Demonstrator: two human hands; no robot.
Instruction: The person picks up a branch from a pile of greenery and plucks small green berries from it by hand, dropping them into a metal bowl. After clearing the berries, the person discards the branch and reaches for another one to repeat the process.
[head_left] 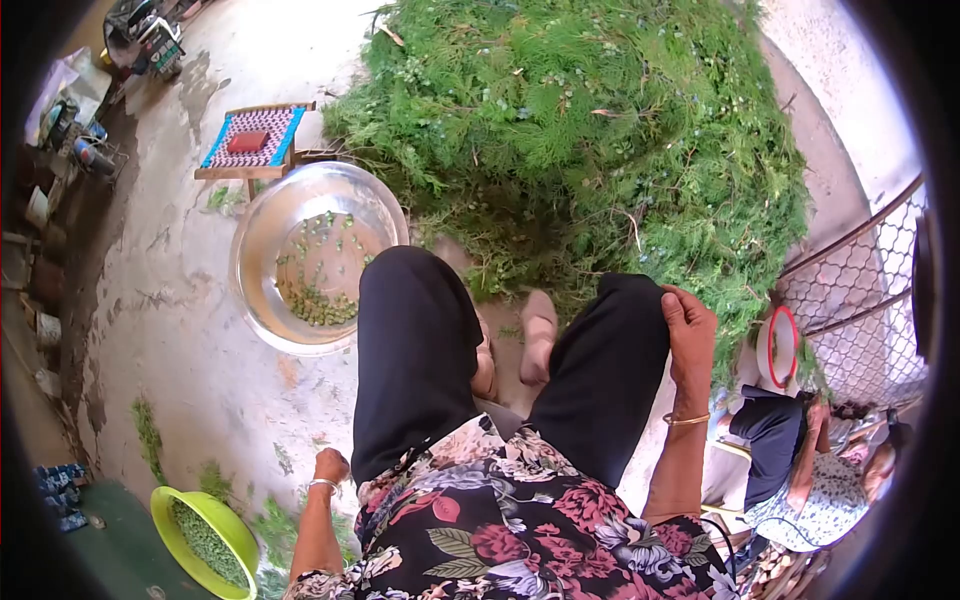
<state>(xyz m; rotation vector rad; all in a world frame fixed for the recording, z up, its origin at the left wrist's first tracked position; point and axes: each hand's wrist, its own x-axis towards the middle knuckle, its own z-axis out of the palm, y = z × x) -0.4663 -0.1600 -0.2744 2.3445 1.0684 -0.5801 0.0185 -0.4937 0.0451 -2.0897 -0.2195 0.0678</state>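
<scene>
My left hand [331, 466] is low at my left side, curled into a fist beside my thigh. Whatever it may hold is hidden. My right hand [692, 325] rests on my right knee, in black trousers [620, 350], with the thumb apart from the bent fingers. Ahead of my feet lies a big heap of green conifer branches [600, 120], dotted with small pale cones or berries. By my left knee stands a wide metal basin [258, 240], with several small green pieces gathered at its lower side.
A low stool [225, 160] with a woven seat carries a red block-shaped object [249, 142]. A yellow-green basin [172, 540] of small green bits sits back left. On my right another person [810, 490] sits near a red-rimmed bowl [797, 350] and wire mesh [850, 265].
</scene>
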